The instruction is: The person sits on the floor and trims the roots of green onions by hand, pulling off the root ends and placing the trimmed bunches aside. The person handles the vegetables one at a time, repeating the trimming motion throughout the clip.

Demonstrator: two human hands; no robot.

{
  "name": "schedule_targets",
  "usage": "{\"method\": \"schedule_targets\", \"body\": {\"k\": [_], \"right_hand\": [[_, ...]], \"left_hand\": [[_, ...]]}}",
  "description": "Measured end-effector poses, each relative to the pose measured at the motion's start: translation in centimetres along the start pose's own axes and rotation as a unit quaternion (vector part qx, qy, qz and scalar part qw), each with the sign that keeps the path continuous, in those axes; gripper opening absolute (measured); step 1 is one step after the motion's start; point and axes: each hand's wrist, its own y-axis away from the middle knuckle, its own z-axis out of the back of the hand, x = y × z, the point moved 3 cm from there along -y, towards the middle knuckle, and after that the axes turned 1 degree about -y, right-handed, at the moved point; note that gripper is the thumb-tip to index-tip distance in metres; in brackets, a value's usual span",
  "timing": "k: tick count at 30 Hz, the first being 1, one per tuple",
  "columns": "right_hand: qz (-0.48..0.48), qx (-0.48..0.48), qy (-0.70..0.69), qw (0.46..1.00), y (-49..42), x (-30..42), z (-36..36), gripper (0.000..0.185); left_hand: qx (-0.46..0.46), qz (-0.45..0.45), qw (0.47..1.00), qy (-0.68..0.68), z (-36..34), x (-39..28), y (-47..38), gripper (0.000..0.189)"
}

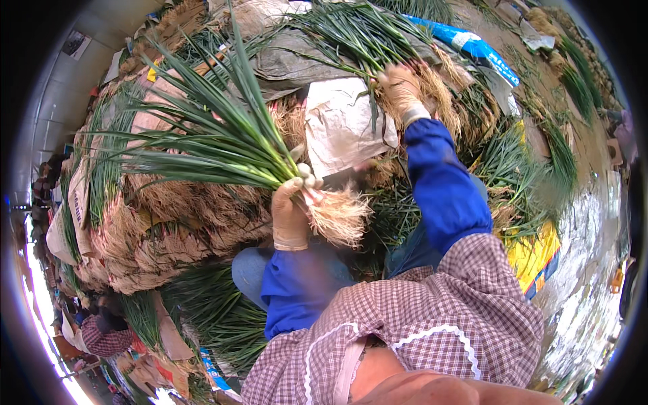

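My left hand (289, 215), in a pale thin glove, is closed around a bunch of young green garlic (253, 147). Its long flat leaves fan out to the upper left. Small white bulbs (305, 174) show above my thumb, and pale stringy roots (340, 215) hang to the right. Farther out, my right hand (402, 91), gloved too, has its fingers bunched on the pinkish lower stems of a second heap of garlic plants (359, 40). Blur hides part of those fingertips. Between both hands lies a creased white sheet (344, 126).
Stacked garlic bundles (197, 202) with roots outward fill the left side. Loose greens (511, 167) lie at right by a yellow printed sack (534, 253). A blue plastic sack (471, 43) lies beyond the heap. Another person (104, 331) is at lower left. Wet-looking floor (582, 268) stretches along the right.
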Motion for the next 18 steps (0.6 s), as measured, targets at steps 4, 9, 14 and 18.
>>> {"method": "schedule_targets", "body": {"k": [4, 9, 14, 18], "right_hand": [[0.042, 0.005, -0.026, 0.999, 0.9, -1.2, 0.2, 0.016], [0.047, -0.009, -0.405, 0.913, 11.1, 6.6, 7.1, 0.02], [-0.07, 0.226, -0.563, 0.792, 14.4, 6.2, 10.0, 0.028], [-0.17, 0.247, -0.708, 0.64, 12.4, 5.9, 5.5, 0.032]], "left_hand": [[-0.015, 0.079, 0.995, -0.057, 1.3, 2.2, -1.2, 0.042], [-0.044, 0.145, 0.988, -0.024, 0.8, 5.5, -2.1, 0.03], [-0.083, 0.078, 0.992, -0.058, 1.4, 5.3, -1.8, 0.025], [-0.082, 0.075, 0.994, -0.005, 1.5, 5.6, -0.9, 0.022]]}}
